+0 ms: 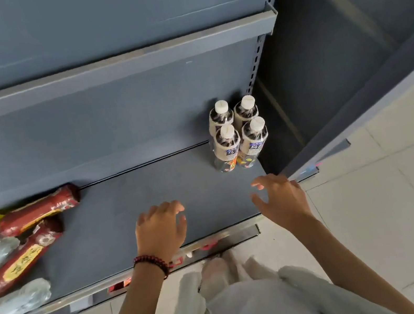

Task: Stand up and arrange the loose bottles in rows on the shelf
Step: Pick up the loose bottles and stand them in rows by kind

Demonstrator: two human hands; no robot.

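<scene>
Several white-capped bottles stand upright in a tight block at the right end of the low grey shelf. At the shelf's left end lie loose bottles on their sides: two dark red ones and clear ones. My left hand, with a bead bracelet on its wrist, hovers over the shelf's front middle, fingers loosely curled and holding nothing. My right hand hangs over the shelf's front right corner, fingers spread, holding nothing, just in front of the standing bottles.
A higher shelf board juts out above the back of the low shelf. A slotted upright post bounds the shelf on the right, with a dark neighbouring bay beyond. Pale floor tiles lie to the right.
</scene>
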